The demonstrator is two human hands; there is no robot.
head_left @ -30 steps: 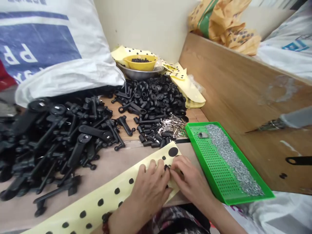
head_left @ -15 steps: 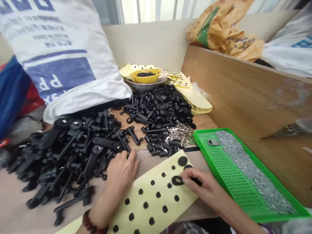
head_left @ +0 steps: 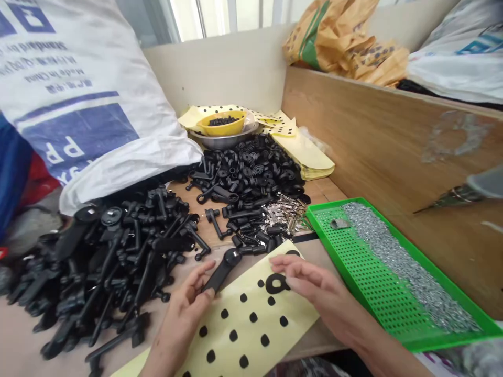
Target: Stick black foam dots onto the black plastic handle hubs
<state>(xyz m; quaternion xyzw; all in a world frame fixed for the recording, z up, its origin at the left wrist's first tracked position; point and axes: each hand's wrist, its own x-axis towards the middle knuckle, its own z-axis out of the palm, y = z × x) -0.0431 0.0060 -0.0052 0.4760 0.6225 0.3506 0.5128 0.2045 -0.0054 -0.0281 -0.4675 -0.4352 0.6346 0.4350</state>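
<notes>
My left hand grips a black plastic lever arm by its narrow end, with the round end pointing up and away. Thumb and fingers close around it above the left edge of a yellow sheet dotted with small black spots. At the sheet's upper right, my right hand pinches the edge of a flat black ring between its fingertips. Yellow shows through the ring's hole. Behind the right fingers, another black round on the sheet is partly hidden.
A heap of black lever parts covers the left; smaller black parts and metal pins lie ahead. On the right is a green tray of small metal pieces. A white sack and wooden board flank the work surface.
My left hand has taken a lever arm from the heap and brought it over beside the sheet. The right hand stays near the sheet's corner with the ring, its fingers slightly raised.
</notes>
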